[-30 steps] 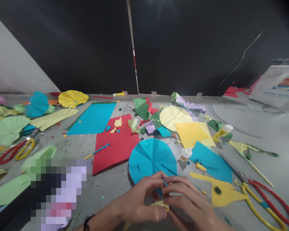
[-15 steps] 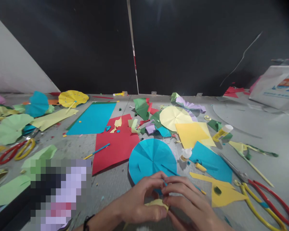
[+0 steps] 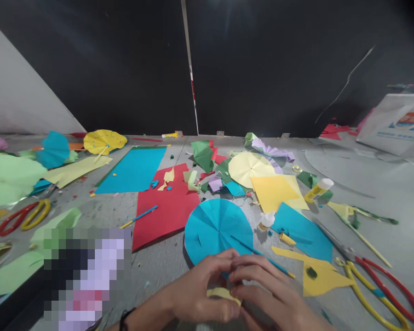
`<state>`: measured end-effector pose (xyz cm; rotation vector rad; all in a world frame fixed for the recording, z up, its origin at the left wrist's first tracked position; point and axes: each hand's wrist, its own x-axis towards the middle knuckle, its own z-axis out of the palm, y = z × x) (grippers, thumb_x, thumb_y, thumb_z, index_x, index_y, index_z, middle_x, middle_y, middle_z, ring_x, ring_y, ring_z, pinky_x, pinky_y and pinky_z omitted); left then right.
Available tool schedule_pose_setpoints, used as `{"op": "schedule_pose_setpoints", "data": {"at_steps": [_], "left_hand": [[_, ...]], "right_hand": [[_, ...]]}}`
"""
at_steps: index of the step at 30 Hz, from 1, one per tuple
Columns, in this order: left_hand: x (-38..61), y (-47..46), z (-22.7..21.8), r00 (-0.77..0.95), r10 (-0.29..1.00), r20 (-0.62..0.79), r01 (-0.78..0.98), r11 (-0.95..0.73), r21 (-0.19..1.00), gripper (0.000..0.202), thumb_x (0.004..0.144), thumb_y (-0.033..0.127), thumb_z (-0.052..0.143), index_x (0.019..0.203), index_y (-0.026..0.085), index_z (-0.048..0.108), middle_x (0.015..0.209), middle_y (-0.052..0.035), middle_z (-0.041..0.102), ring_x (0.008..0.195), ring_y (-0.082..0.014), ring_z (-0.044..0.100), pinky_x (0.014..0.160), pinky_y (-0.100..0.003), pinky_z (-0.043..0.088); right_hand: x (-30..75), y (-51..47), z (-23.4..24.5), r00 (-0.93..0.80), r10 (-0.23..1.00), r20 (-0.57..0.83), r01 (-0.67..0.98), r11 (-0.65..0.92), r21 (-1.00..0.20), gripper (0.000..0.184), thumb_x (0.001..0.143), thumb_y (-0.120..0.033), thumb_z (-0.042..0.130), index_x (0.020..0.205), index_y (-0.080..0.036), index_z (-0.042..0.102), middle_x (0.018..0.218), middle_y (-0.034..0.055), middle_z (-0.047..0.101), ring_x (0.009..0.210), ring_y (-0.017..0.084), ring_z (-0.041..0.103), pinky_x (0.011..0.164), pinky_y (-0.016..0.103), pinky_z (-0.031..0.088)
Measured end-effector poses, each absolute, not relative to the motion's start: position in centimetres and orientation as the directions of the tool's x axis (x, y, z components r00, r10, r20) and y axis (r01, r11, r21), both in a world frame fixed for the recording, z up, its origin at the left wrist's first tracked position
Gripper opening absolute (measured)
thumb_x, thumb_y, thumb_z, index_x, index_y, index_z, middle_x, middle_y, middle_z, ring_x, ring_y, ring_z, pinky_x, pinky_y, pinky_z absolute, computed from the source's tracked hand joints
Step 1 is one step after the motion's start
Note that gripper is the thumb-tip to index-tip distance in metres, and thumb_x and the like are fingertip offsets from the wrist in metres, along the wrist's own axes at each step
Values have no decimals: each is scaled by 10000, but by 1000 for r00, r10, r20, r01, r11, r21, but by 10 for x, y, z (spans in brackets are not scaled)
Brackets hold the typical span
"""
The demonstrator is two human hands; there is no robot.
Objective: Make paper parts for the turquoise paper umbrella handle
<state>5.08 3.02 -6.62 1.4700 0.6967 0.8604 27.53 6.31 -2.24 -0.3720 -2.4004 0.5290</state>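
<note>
"How many hands do we have at work, and on what?"

"Two. Our left hand holds one pale yellow paper piece between thumb and curled fingers, low in front of us, by the near edge of one blue disc. Our right hand bends its fingers against the piece — its thumb is hidden, so we can't tell whether it pinches."

"And blue-and-yellow sticks?"

"We count two: the near stick reaches over the disc's right side, the far stick lies partly on one red sheet to the left."

"Scissors?"

"Two pairs as well — the left scissors and, larger in our view, the right scissors. Just right of the disc we see one small white bottle, and beyond it one glue stick."
</note>
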Motion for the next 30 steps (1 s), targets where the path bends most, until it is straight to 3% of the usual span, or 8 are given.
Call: {"op": "schedule_pose_setpoints", "data": {"at_steps": [4, 7, 10, 14, 20, 23, 27, 30], "left_hand": [[49, 31, -63, 579, 814, 51, 36, -88, 995, 506, 804, 456, 824, 1206, 189, 672, 1280, -126, 593, 1234, -343, 543, 1032, -453, 501], [52, 34, -55, 600, 798, 61, 44, -109, 993, 409, 777, 456, 824, 1045, 186, 673, 1107, -80, 612, 1084, -287, 580, 958, -400, 530], [54, 36, -49, 584, 804, 112, -7, -133, 991, 307, 763, 382, 817, 897, 186, 623, 1003, -43, 556, 902, -208, 561, 777, -309, 531], [55, 35, -46, 562, 822, 86, -94, -39, 995, 291, 806, 352, 802, 974, 185, 633, 1059, -54, 533, 843, -166, 550, 669, -246, 494], [57, 31, -52, 517, 852, 78, -92, -35, 995, 315, 798, 365, 825, 965, 171, 641, 1137, -89, 567, 902, -188, 589, 688, -255, 518], [53, 30, -57, 518, 854, 46, -35, -32, 999, 359, 763, 373, 848, 1003, 165, 679, 1212, -136, 610, 1116, -303, 609, 764, -319, 574], [48, 29, -63, 538, 843, -19, 39, -3, 999, 529, 716, 363, 863, 1179, 177, 687, 1480, -187, 540, 1398, -453, 473, 923, -456, 587], [47, 30, -63, 568, 823, -19, 65, -22, 998, 504, 734, 398, 839, 1164, 182, 691, 1370, -154, 619, 1358, -428, 511, 1008, -481, 552]], "right_hand": [[274, 64, -18, -796, 359, 487, 71, 855, -514, 171, 995, -121, 681, 1150, -195, 684, 1158, 68, 762, 1226, 206, 667, 1099, 317, 561], [273, 64, -15, -809, 374, 454, 54, 816, -575, 174, 987, -119, 698, 1135, -209, 694, 1152, 54, 762, 1214, 193, 671, 1103, 302, 551], [274, 62, -14, -782, 412, 467, 60, 796, -602, 170, 968, -98, 711, 1086, -219, 698, 1124, 53, 756, 1223, 193, 662, 1099, 290, 548], [275, 61, -21, -726, 458, 513, 53, 781, -622, 209, 952, -50, 684, 1072, -221, 666, 1108, 60, 736, 1217, 202, 656, 1057, 301, 567], [274, 62, -26, -727, 467, 504, 58, 773, -632, 208, 948, -63, 700, 1064, -224, 640, 1133, 66, 724, 1252, 225, 632, 1044, 336, 579], [274, 63, -21, -752, 460, 472, 65, 764, -641, 235, 932, -60, 723, 1087, -224, 658, 1154, 62, 733, 1251, 215, 631, 1069, 321, 564], [275, 65, -11, -791, 435, 430, 76, 767, -638, 243, 938, -50, 715, 1108, -223, 701, 1171, 56, 751, 1239, 189, 647, 1118, 292, 530], [275, 65, -4, -822, 407, 397, 77, 772, -631, 226, 960, -73, 707, 1135, -215, 714, 1186, 70, 754, 1261, 192, 647, 1139, 295, 521]]}}
